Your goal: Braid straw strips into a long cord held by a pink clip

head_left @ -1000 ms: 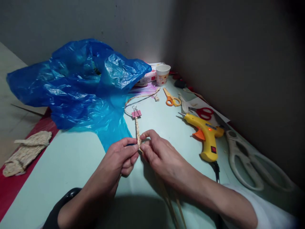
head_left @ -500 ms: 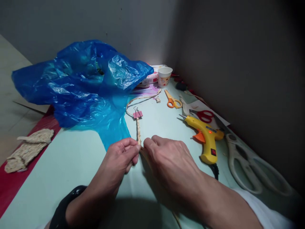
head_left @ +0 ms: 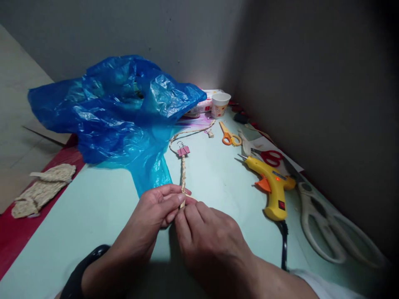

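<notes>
A thin tan braid [head_left: 183,172] runs from a pink binder clip [head_left: 183,151] toward me along the pale green tabletop. My left hand [head_left: 162,204] pinches the braid's near end between thumb and fingers. Just below and to the right, my right hand [head_left: 207,230] has its fingers closed on the loose strands at that end; the fingertips are partly hidden. Beyond the clip, the braid curves back and right across the surface.
At the left back lies a crumpled blue plastic bag [head_left: 124,108]. To the right are a yellow glue gun [head_left: 274,187], large scissors [head_left: 321,220], red scissors [head_left: 272,158] and orange scissors [head_left: 230,137]. A paper cup [head_left: 220,105] stands behind; a woven piece [head_left: 45,191] lies left.
My right hand has moved left and toward me, closer below my left hand. The whole scene has shifted slightly right and down in view.
</notes>
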The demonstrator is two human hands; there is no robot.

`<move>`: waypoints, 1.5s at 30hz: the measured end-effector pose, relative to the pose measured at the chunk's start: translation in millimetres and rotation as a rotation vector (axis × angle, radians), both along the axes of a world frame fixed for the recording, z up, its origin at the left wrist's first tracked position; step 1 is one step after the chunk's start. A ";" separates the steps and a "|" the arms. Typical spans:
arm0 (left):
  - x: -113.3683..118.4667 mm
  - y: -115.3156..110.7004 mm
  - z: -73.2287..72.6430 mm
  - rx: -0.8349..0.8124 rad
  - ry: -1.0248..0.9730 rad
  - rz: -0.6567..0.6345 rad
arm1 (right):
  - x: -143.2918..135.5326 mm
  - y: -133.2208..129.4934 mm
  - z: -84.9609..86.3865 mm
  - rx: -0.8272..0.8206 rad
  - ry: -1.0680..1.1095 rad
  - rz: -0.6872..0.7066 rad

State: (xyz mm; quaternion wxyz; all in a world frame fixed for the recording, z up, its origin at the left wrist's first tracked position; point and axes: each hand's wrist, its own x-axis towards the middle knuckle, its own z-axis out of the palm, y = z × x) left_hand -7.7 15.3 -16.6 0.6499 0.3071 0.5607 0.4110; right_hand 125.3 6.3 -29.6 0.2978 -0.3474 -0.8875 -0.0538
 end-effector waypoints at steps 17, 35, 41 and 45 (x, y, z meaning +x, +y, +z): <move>1.3 -4.9 8.4 0.121 0.094 -0.087 | 21.1 51.3 13.0 -1.091 0.245 0.079; 4.2 -21.0 20.6 0.581 1.389 -0.413 | 22.2 50.2 14.1 -1.280 0.564 0.182; 18.7 -36.2 2.1 1.126 1.688 -0.295 | 22.6 47.5 13.1 -1.473 0.764 0.180; 32.5 -44.3 -2.8 1.185 1.782 -0.312 | 24.7 46.5 10.4 -1.511 0.783 0.177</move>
